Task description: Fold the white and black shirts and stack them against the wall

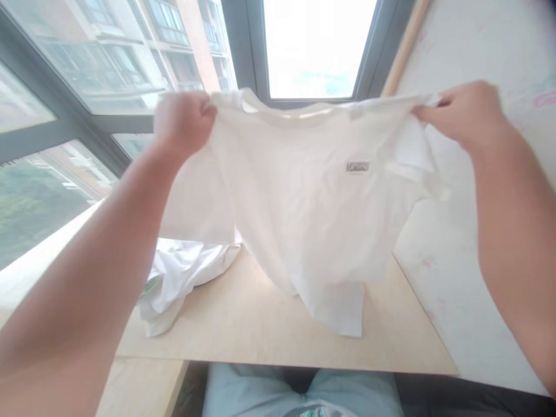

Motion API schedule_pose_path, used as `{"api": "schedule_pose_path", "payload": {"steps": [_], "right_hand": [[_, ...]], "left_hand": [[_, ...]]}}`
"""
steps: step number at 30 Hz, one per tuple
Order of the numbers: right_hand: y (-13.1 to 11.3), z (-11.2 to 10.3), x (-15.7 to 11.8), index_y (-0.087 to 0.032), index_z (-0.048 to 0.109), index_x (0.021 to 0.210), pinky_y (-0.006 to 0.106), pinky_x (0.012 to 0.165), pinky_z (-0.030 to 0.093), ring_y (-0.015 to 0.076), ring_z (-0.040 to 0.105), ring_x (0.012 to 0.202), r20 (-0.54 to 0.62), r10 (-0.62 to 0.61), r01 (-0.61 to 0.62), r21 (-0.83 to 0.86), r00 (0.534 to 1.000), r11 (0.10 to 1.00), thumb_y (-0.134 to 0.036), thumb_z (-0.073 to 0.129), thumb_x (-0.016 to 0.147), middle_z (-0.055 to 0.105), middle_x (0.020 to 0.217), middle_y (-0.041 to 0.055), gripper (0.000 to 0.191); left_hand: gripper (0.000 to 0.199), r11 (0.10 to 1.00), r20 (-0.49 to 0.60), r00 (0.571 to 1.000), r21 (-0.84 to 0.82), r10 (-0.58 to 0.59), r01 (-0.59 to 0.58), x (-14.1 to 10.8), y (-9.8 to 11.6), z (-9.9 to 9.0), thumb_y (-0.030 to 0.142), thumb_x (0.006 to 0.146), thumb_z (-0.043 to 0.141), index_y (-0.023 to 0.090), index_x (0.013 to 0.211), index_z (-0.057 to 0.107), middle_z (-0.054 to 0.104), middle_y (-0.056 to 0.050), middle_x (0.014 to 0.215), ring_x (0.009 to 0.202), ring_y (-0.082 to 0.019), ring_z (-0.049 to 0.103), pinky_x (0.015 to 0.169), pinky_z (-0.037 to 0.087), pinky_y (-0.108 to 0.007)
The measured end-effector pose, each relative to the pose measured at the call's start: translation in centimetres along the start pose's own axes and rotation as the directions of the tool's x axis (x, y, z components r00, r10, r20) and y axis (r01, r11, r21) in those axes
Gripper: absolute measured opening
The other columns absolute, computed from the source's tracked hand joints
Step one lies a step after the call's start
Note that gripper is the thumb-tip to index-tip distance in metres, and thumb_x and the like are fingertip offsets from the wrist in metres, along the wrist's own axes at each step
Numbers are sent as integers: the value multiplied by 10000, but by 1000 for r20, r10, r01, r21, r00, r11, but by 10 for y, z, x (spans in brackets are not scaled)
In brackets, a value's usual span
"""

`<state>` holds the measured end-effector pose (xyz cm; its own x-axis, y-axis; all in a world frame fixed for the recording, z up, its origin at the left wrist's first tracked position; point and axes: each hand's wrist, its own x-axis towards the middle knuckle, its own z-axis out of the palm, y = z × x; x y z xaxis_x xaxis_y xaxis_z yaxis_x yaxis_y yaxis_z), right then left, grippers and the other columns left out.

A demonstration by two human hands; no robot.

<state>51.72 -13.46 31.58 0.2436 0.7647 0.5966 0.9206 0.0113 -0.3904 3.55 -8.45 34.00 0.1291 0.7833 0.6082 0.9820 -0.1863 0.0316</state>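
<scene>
A white T-shirt (299,191) hangs stretched out in the air between my two hands, its neckline at the top and a small dark print on the chest. My left hand (185,121) is closed in a fist around one shoulder of it. The other shoulder is pinched by my right hand (463,113), thumb and fingers together. Folds run down the front, and the hem hangs unevenly just over the tabletop. Both arms are raised and spread wide.
On the wooden table (260,341) a crumpled white cloth (186,272) lies at the left, partly behind my left forearm. Grey-framed windows (321,52) stand ahead and to the left. A pale patterned wall (456,289) borders the table's right side. My legs are below the front edge.
</scene>
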Motion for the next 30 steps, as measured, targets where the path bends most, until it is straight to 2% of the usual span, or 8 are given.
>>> {"api": "schedule_pose_path", "payload": {"steps": [3,6,12,15,17,20,25,30], "right_hand": [[-1,58,-3,82,633,790,325,700,414,104,640,785,237,258,-282,72,936,957,-491,575,799,696,969,229,576],[5,111,-4,111,617,950,278,694,418,28,588,683,303,317,-407,309,899,859,-282,590,839,693,1000,229,409],[9,160,5,101,293,1361,221,769,435,-33,572,840,367,241,-429,613,898,663,-154,362,954,414,1399,352,485],[13,171,-15,22,200,1469,232,791,441,28,571,1003,335,245,-403,575,910,712,-181,499,912,341,1473,324,663],[18,178,-49,-26,322,1460,249,798,461,82,590,1034,324,242,-388,536,915,749,-175,573,864,449,1438,250,663],[26,181,-128,-73,639,1169,295,844,505,147,645,972,335,184,-335,482,924,809,-206,602,834,675,1188,142,363],[22,158,-288,-194,711,949,380,820,548,229,694,878,456,105,-299,378,884,876,-418,560,907,740,947,78,273],[7,145,-385,-246,648,1225,493,996,486,317,598,1180,449,-172,44,280,877,959,-457,652,845,655,1267,101,435]], "left_hand": [[411,1000,283,959,-30,1,8,-8,5,63,248,936,306,30,829,637,640,-11,803,981,-183,643,888,460,-340],[140,988,310,945,-72,-107,136,-12,8,127,173,836,548,117,872,671,693,-64,873,1024,-256,636,971,448,-434],[588,914,295,951,-354,-91,198,13,27,206,68,831,548,69,1411,451,536,-181,1369,1286,-301,482,1096,355,-488],[555,887,262,963,-456,57,71,-9,42,217,87,810,593,71,1357,501,525,-170,1359,1325,-306,443,1117,331,-458],[373,881,245,961,-473,131,1,-50,53,216,126,837,574,118,1209,605,601,-134,1221,1221,-279,524,1065,384,-423],[195,866,343,925,-499,164,31,-138,68,209,177,875,547,167,1042,649,653,-93,1012,962,-241,622,902,478,-389],[89,821,439,851,-571,287,18,-276,86,198,254,873,628,207,947,645,673,-64,983,939,-224,647,818,509,-341],[315,866,432,856,-499,284,-35,-329,104,200,269,840,693,210,1140,614,620,-112,1218,1086,-282,594,936,482,-434]]}}
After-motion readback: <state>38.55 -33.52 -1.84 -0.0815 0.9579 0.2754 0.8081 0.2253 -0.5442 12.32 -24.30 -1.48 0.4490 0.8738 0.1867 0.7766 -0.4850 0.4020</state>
